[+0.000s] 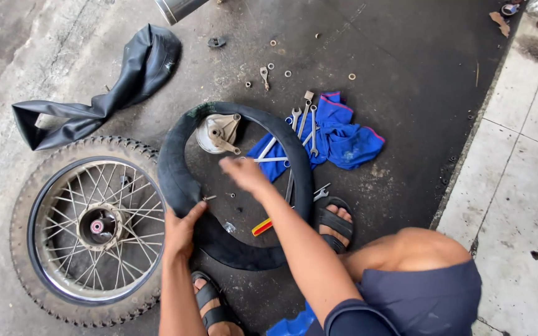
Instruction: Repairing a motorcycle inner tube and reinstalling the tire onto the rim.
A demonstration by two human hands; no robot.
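One inner tube [182, 180] is gripped at its near-left edge by the left hand [180, 231]; the right hand [244, 174], open and empty, is held over its middle.

The right hand [244, 173] is blurred (perhaps open); metal cylinder [179, 9] cut off.

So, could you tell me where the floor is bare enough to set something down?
Bare floor lies right of the blue cloth, up to the pale paving, and top left above the old tube. It is crowded around the spanners and washers, and where the left hand holds the tube by the wheel.
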